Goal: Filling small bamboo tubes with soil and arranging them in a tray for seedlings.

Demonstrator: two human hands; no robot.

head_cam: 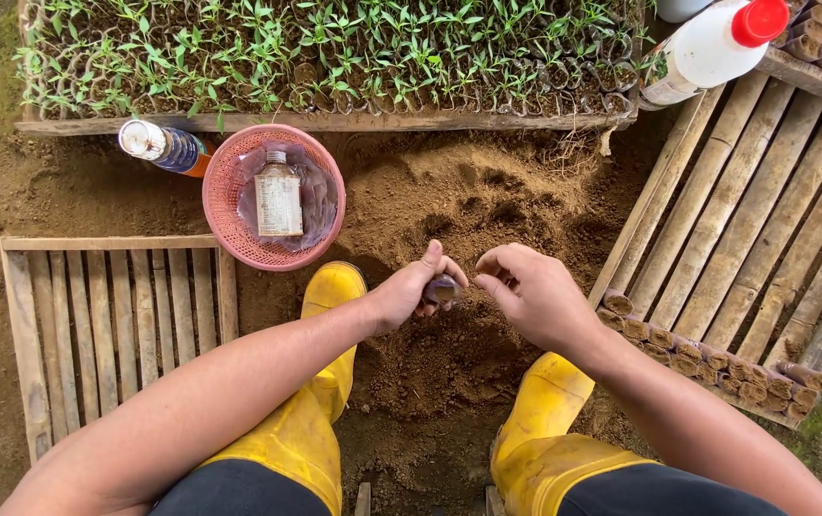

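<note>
Head view: left hand [401, 296] fingers closed around 1 small dark seedling bag [442, 289], mostly hidden by my thumb, above the soil heap [449, 205]. Right hand [535, 296] just beside it, fingertips pinched, contents unclear. Yellow boots [320, 401] cut off below. Pink basket [274, 196] holds 1 bottle [278, 198].

Left arm: bare, reaches forward from the lower left, forearm angled up toward the centre.
Left hand [409, 291]: curled into a loose fist, thumb raised on top, fingers closed around a small dark object.
Right arm: bare, comes in from the lower right, bent at the wrist.
Right hand [533, 291]: palm down, fingers bunched, thumb and forefinger pinched together, tips pointing at the left hand.
Spacing: hands just beside each other, fingertips nearly meeting.
</note>
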